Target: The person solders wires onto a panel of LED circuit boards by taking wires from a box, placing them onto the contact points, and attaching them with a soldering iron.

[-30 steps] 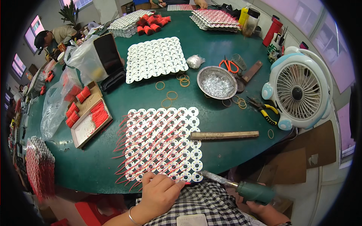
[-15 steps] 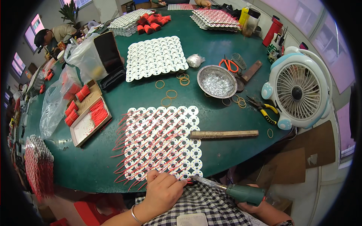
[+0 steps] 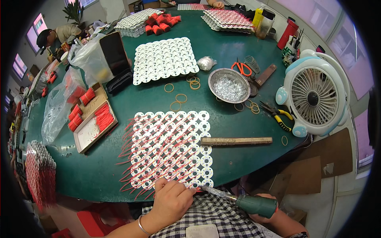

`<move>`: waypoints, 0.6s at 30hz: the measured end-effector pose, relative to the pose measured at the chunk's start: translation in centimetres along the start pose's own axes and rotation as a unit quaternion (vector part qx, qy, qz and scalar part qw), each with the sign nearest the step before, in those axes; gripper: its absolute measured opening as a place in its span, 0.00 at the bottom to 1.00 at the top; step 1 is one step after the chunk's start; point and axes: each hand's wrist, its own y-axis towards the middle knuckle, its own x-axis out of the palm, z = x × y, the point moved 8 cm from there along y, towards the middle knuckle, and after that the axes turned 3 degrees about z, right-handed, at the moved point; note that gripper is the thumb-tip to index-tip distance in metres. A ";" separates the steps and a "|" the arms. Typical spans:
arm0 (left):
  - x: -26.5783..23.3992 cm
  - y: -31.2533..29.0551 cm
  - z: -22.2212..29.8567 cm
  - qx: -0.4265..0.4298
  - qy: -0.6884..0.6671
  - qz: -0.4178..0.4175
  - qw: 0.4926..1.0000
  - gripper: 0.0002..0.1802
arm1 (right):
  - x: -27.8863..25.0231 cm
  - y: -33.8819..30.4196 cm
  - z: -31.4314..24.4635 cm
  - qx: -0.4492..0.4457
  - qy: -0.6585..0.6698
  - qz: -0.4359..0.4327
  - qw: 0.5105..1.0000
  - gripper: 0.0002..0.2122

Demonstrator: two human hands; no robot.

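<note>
A panel of round white circuit boards [image 3: 206,160] lies at the table's near edge, with thin red wires [image 3: 126,162] across most of it, sticking out on the left. My left hand [image 3: 173,199] rests at the panel's near edge, thumb and index finger pinched together on what looks like a red wire. In my right hand [image 3: 265,214] is a soldering iron [image 3: 256,204] with a thick green handle. Its tip meets the panel's near right corner, close to my left fingertips. A wooden bar [image 3: 236,141] lies with its left end over the panel's right edge.
Beyond the panel are rubber bands [image 3: 175,106], a metal bowl of silvery bits [image 3: 214,96] and a stack of bare panels [image 3: 162,61]. Yellow-handled pliers [image 3: 282,119] lie beside a fan [image 3: 312,98] at right. A cardboard box of red wires [image 3: 85,139] sits at left.
The soldering iron's handle has shifted very slightly left and down in my right hand. My left hand stays in place at the panel's near edge.
</note>
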 end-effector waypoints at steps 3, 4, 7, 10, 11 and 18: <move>0.0 0.1 0.1 0.001 0.003 -0.001 1.000 0.12 | 0.0 0.0 -0.8 -0.078 -0.088 0.009 0.993 0.22; 0.0 0.2 0.2 0.001 0.005 -0.005 1.000 0.10 | -1.0 0.0 0.6 0.015 0.083 0.091 0.992 0.12; -0.4 0.0 0.2 0.001 0.016 -0.006 1.000 0.09 | -1.5 -1.8 3.5 0.144 0.227 0.169 0.948 0.06; -1.6 -0.5 -0.1 0.005 0.036 -0.006 0.999 0.10 | -2.4 -5.7 6.5 0.254 0.156 0.181 0.937 0.10; -2.1 -0.7 -0.4 0.006 0.049 -0.008 0.999 0.10 | -2.6 -6.4 7.1 0.289 0.133 0.184 0.930 0.11; -3.7 0.3 -0.5 0.005 0.048 0.030 0.998 0.09 | -0.4 -0.1 0.1 0.008 0.007 0.054 0.999 0.09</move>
